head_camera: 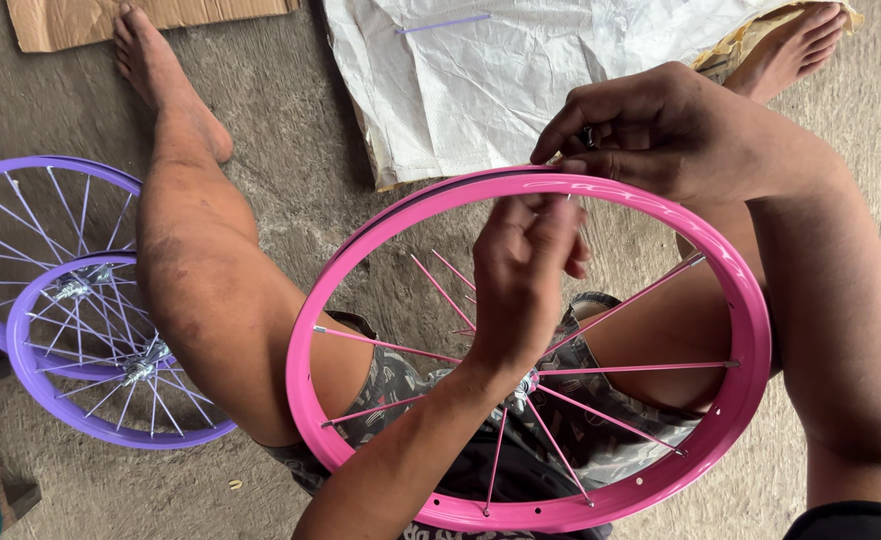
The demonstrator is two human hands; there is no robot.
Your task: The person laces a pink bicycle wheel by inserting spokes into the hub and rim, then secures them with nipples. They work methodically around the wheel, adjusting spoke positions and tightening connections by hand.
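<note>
Pink glossy metal wheel rim (pixel 751 330) rests on the lap; right hand (pixel 661 125) pinches its top edge, left hand (pixel 523 275) pinches a thin pink spoke (pixel 441 290) inside it.

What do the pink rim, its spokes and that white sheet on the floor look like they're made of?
Pink rim: likely painted or coated metal, given its glossy, even sheen and drilled spoke holes. Spokes: thin, straight rods, probably metal wire coated pink. White sheet: creased with a fine grid texture, probably woven plastic sacking, though cloth is possible. Both the left hand and right hand work at the rim's top.
</note>
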